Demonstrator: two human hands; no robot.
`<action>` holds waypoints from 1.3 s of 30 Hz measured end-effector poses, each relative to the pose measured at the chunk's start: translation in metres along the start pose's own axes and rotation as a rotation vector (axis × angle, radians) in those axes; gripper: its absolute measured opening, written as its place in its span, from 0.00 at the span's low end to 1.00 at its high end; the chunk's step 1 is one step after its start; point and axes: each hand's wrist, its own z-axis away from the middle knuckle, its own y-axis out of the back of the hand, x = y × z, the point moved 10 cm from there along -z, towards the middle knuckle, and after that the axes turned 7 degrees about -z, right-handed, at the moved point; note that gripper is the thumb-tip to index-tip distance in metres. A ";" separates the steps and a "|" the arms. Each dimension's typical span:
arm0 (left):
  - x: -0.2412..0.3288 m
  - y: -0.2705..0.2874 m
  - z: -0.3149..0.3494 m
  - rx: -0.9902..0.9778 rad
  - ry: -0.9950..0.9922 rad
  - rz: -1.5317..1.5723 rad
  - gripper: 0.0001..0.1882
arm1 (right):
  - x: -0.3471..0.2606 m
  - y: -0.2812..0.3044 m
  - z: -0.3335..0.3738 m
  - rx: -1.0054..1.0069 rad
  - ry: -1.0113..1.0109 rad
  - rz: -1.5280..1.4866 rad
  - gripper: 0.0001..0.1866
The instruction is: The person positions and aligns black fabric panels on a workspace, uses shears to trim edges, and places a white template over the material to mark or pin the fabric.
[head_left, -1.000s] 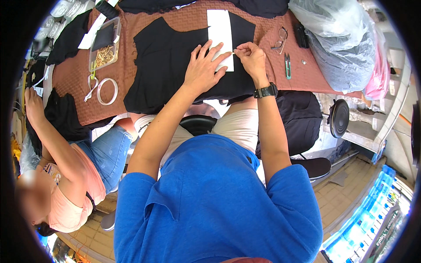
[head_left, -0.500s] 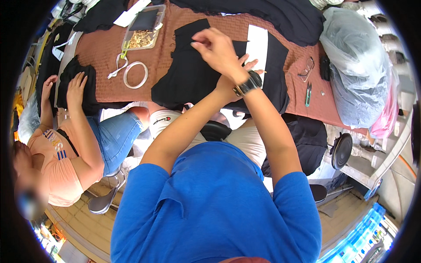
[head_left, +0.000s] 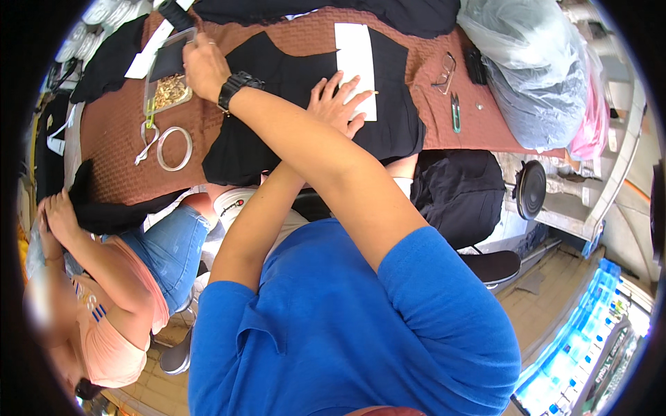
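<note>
My left hand [head_left: 340, 104] lies with fingers spread on a white rectangular card [head_left: 356, 55] and the black cloth [head_left: 284, 76] beneath it. The cloth is laid out flat on the brown table cover. My right arm crosses over the left one. With a dark watch at its wrist, my right hand [head_left: 205, 69] is at the right edge of a clear plastic box [head_left: 148, 93]. Its fingers are curled, and their tips are partly hidden, so I cannot make out what they hold. In the box are many small gold-coloured pieces [head_left: 170, 91] and a flat black piece [head_left: 170, 59].
Left of the cloth lies a white ring [head_left: 174, 148]. Glasses [head_left: 444, 73] and green-handled thread snips [head_left: 456, 113] lie at the right, before a large grey plastic bag [head_left: 534, 76]. A co-worker [head_left: 114, 291] sits at the left. More black cloth [head_left: 333, 12] covers the far edge.
My right hand has moved left from above the black cloth to the plastic box. My left hand stays on the card. The view has shifted, and the co-worker's hands have come together.
</note>
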 end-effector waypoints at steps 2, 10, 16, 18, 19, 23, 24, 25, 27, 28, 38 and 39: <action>-0.001 -0.001 0.000 -0.005 -0.004 -0.012 0.24 | -0.013 0.001 0.005 -0.053 0.116 0.081 0.10; 0.003 -0.004 -0.003 0.002 -0.021 0.020 0.23 | -0.016 0.051 0.003 0.083 0.013 -0.277 0.06; -0.003 -0.009 0.004 0.105 -0.041 0.095 0.26 | 0.013 0.171 0.036 0.081 -0.173 -0.391 0.08; 0.000 -0.007 -0.002 -0.002 -0.029 0.057 0.27 | 0.047 0.216 0.053 0.033 -0.277 -0.443 0.07; -0.003 -0.015 -0.001 -0.199 0.046 -0.100 0.26 | 0.049 0.244 0.060 -0.006 -0.363 -0.337 0.07; 0.005 0.003 -0.003 -0.002 0.006 -0.073 0.25 | 0.117 0.315 0.103 -0.034 -0.427 -0.211 0.06; 0.006 0.005 -0.003 0.015 0.003 -0.063 0.24 | 0.128 0.321 0.113 -0.095 -0.504 -0.244 0.06; 0.006 0.004 -0.003 0.005 0.004 -0.071 0.25 | 0.135 0.323 0.122 -0.157 -0.581 -0.279 0.07; 0.006 0.004 -0.003 -0.014 0.006 -0.087 0.25 | 0.137 0.328 0.133 -0.185 -0.598 -0.245 0.07; 0.006 0.004 -0.003 -0.016 0.005 -0.087 0.25 | 0.138 0.328 0.137 -0.199 -0.606 -0.228 0.07; 0.007 0.003 -0.002 -0.001 0.001 -0.091 0.24 | 0.149 0.317 0.149 -0.278 -0.592 -0.226 0.06; 0.007 0.003 -0.002 -0.003 0.003 -0.095 0.23 | 0.147 0.318 0.148 -0.270 -0.575 -0.210 0.06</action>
